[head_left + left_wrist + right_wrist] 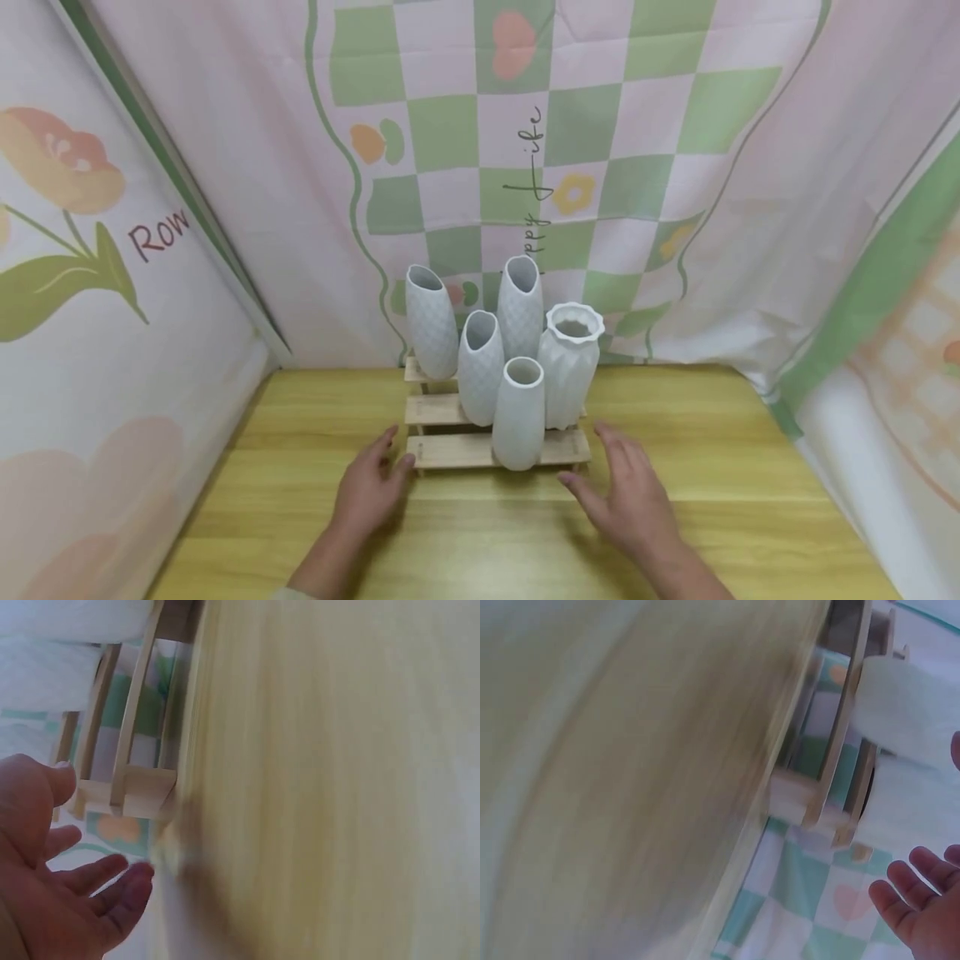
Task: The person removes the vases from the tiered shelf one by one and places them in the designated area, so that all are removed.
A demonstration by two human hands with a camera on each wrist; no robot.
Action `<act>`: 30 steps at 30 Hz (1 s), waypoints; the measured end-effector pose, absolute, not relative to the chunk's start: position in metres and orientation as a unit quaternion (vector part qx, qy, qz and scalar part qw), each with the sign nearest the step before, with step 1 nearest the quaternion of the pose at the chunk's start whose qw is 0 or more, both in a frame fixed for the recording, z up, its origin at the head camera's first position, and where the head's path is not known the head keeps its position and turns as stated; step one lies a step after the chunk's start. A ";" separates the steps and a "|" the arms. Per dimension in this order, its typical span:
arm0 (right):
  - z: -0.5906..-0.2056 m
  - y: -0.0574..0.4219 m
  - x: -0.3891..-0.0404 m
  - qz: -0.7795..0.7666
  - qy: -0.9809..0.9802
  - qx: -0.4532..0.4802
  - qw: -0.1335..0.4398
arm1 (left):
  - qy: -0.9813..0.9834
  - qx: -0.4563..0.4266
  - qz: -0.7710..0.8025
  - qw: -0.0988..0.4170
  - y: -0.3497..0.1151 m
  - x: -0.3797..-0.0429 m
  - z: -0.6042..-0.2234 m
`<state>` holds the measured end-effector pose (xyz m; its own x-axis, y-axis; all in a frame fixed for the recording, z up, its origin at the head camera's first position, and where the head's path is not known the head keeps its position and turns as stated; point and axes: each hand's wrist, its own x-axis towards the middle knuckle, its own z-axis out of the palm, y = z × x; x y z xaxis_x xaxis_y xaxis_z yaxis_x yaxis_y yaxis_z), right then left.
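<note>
A stepped wooden stand (453, 451) with three slatted tiers bears several white vases. On its front tier is a smooth vase (519, 427); behind it are a slant-mouthed textured vase (480, 379) and a fluted vase with a scalloped rim (572, 375). Farther back are two more slant-mouthed vases, one at the left (432, 329) and one near the middle (521, 312). My left hand (371, 492), fingers spread, is beside the stand's front left corner, thumb close to the slat. Near the front right corner is my right hand (633, 500), its fingers parted and holding nothing.
The stand is on a wood-grain table (300, 442) near its back edge. Behind hangs a curtain (442, 133) with a green check pattern, and printed cloth (67, 375) covers the left side. More patterned cloth (847, 325) hangs at the right.
</note>
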<state>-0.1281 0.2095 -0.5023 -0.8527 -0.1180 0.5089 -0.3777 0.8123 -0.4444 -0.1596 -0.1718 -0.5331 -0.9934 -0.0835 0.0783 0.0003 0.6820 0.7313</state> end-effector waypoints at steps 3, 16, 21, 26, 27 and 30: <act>-0.500 0.198 -0.130 0.310 -0.916 0.124 0.222 | -0.893 0.036 -0.446 0.048 -0.170 -0.163 -0.537; -0.491 0.157 -0.144 0.387 -0.887 0.146 0.205 | -0.849 0.063 -0.521 0.057 -0.163 -0.171 -0.553; -0.490 0.147 -0.152 0.395 -0.886 0.131 0.204 | -0.840 0.070 -0.534 0.066 -0.163 -0.172 -0.554; -0.488 0.142 -0.155 0.384 -0.893 0.108 0.207 | -0.832 0.079 -0.545 0.069 -0.163 -0.173 -0.558; -0.488 0.141 -0.155 0.382 -0.894 0.106 0.209 | -0.829 0.081 -0.549 0.067 -0.163 -0.174 -0.558; -0.487 0.139 -0.157 0.377 -0.894 0.104 0.221 | -0.812 0.084 -0.574 0.057 -0.163 -0.175 -0.558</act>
<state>-0.1568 0.1394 -0.4874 -0.8804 -0.0187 0.4739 -0.3523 0.6949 -0.6269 -0.1749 -0.1625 -0.5583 -0.9795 -0.2014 -0.0037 -0.0706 0.3260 0.9427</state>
